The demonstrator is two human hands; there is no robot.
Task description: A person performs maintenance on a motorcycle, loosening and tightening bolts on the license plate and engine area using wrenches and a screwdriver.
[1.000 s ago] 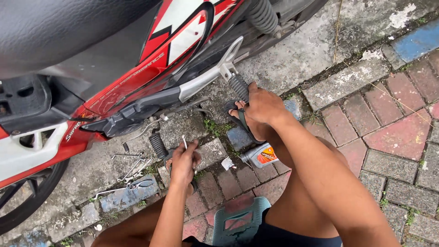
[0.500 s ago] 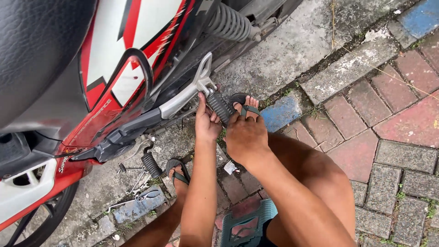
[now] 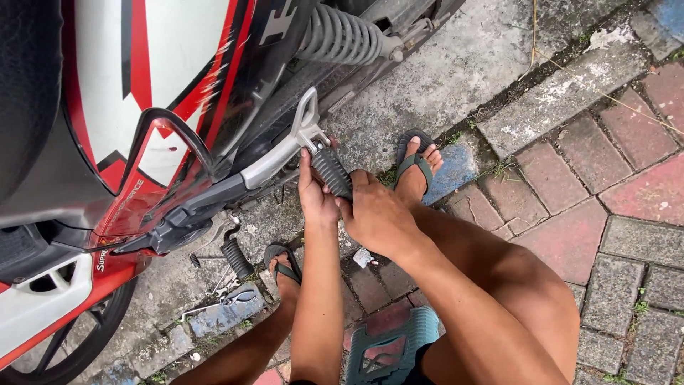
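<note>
Both hands on the footpeg [image 3: 332, 171] now: left hand [image 3: 315, 196] wrapped around it, right hand [image 3: 376, 214] pinching its lower end. Fitting underway, I'd say; next needs steady alignment.

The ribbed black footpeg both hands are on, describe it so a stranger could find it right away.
Start at the red, white and black motorcycle and follow its silver bracket down from the coiled rear shock. At the bracket's end sits the ribbed black footpeg, between the left hand and right hand. A similar ribbed peg lower down goes untouched.
</note>
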